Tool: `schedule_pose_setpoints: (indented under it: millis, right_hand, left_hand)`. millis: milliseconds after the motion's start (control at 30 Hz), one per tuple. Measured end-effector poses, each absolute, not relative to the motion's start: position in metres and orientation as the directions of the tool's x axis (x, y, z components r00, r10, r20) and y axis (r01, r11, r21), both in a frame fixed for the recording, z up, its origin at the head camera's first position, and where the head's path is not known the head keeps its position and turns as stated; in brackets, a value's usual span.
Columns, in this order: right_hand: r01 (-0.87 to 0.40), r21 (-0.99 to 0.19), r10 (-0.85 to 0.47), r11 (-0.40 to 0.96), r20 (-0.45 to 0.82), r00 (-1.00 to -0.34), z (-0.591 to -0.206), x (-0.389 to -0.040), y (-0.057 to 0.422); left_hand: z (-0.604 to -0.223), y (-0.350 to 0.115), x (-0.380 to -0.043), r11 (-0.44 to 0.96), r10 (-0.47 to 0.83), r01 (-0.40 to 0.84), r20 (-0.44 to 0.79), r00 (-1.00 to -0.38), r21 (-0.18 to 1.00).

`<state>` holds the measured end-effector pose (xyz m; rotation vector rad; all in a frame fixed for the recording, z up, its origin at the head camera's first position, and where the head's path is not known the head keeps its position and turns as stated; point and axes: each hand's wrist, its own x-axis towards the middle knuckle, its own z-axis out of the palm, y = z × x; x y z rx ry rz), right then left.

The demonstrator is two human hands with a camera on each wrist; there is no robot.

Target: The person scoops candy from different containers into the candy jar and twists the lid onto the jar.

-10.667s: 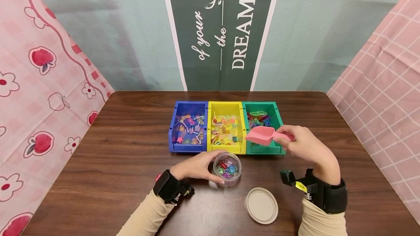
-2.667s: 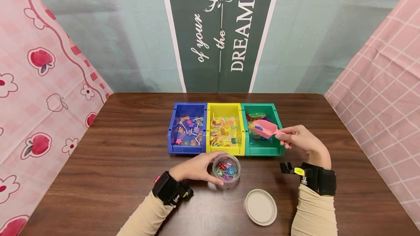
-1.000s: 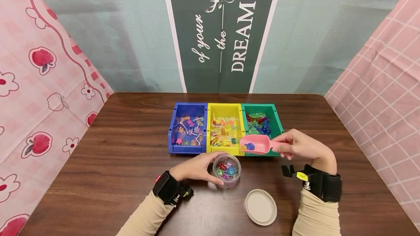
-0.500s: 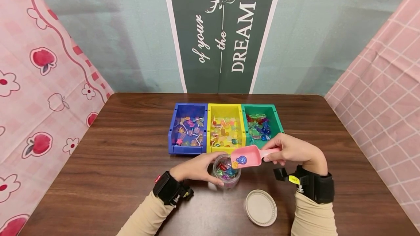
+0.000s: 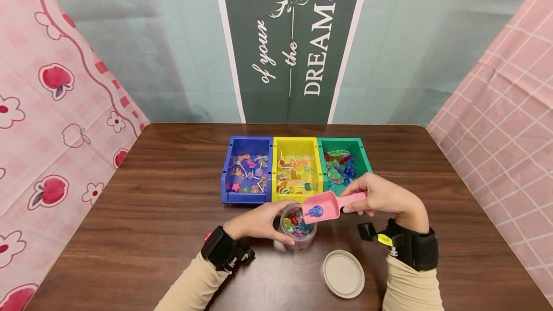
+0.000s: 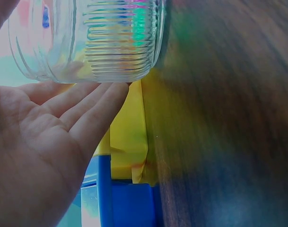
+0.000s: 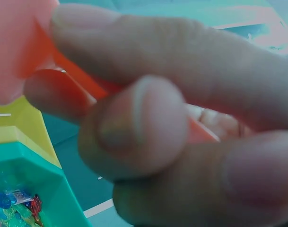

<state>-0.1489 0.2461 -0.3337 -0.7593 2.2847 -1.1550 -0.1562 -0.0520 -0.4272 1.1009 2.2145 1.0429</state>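
In the head view my right hand (image 5: 382, 198) pinches the handle of a pink scoop (image 5: 328, 204). The scoop tilts over the right side of a clear ribbed jar (image 5: 301, 244), and a blue swirl-shaped candy charm (image 5: 316, 211) lies in it. My left hand (image 5: 261, 222) holds the jar from the left, thumb in front and fingers behind. Several colourful candy charms (image 5: 294, 226) lie inside the jar. The left wrist view shows the left fingers (image 6: 94, 106) against the jar's wall. In the right wrist view, the right fingers (image 7: 148, 52) grip the scoop's handle.
Behind the jar, blue (image 5: 247, 197), yellow (image 5: 298, 144) and green (image 5: 341, 143) bins stand joined in a row, each with small candy charms. A round pale lid (image 5: 343, 274) lies on the brown wooden table (image 5: 173, 176) in front, right of the jar.
The scoop has moved from the green bin toward the front left, over the jar, with charms in it. A yellow charm has dropped from the scoop into the jar. The left hand stays put.
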Motion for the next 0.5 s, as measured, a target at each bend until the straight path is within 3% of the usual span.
schedule_pose_setpoints:
  millis: [500]
  right_hand:
    - [-0.300,-0.720,-0.552,0.626,-0.137,-0.822,-0.314,-0.131,0.226]
  left_hand:
    - [-0.426,-0.053,-0.155,0.396,0.812,0.480,-0.054,-0.582,0.783]
